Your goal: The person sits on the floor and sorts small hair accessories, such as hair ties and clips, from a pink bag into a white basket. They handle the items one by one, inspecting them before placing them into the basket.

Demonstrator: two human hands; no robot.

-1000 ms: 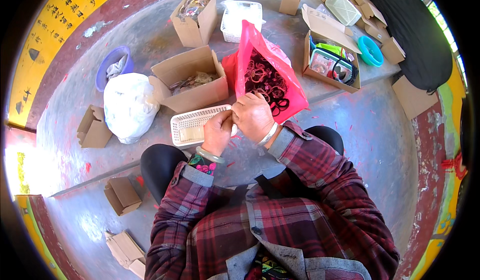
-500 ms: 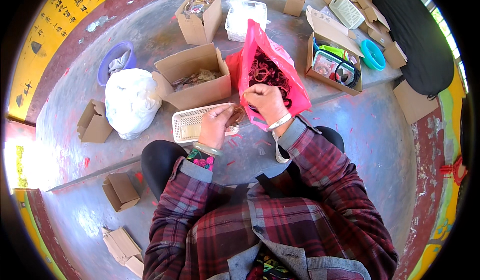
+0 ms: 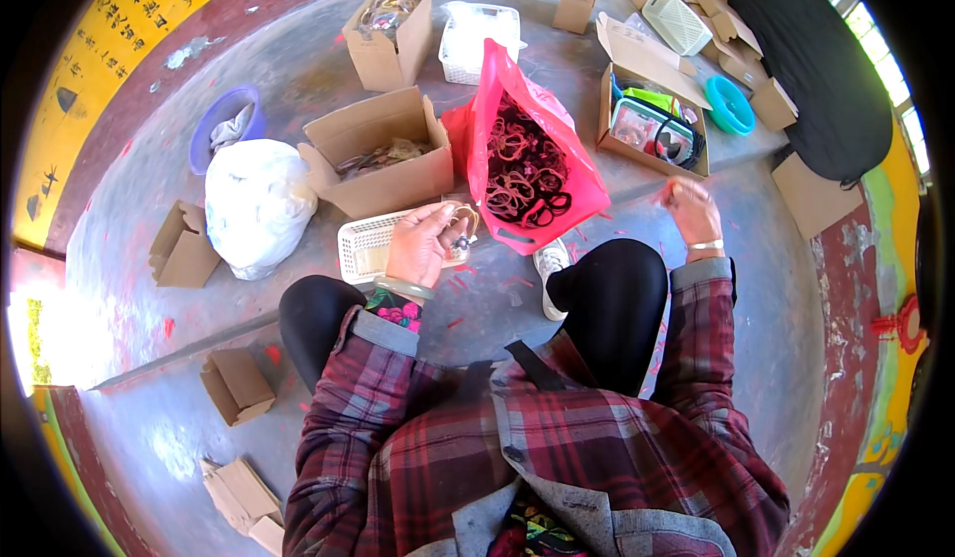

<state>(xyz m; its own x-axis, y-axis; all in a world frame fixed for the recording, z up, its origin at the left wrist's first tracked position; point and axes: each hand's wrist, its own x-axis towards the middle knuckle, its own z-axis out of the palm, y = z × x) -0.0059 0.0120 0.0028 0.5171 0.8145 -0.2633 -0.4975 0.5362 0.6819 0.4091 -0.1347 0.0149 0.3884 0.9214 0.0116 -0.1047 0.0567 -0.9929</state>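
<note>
My left hand [image 3: 418, 244] pinches a tan loop, which looks like a hair tie [image 3: 468, 215], with a small shiny piece hanging at it. It is above the right end of a cream plastic basket [image 3: 360, 251]. My right hand [image 3: 692, 214] is held out to the right, away from the bag, with its fingers curled together. Its fingertips are blurred, so what they hold, if anything, cannot be made out. Between my hands stands a bright pink bag [image 3: 585, 199], wide at the mouth. Many pink and dark looped bands [image 3: 527, 164] fill it.
Beyond the basket stands a cardboard box [image 3: 393, 181] with small packets inside. A white plastic sack [image 3: 261, 209] and a purple basin [image 3: 202, 134] are at the left. Another box [image 3: 647, 164] and a turquoise basin [image 3: 730, 106] are at the right. Red scraps litter the floor.
My right hand has moved from the pink bag's near rim out to the right, uncovering the bands. My left hand has shifted slightly left and still holds the tan loop.
</note>
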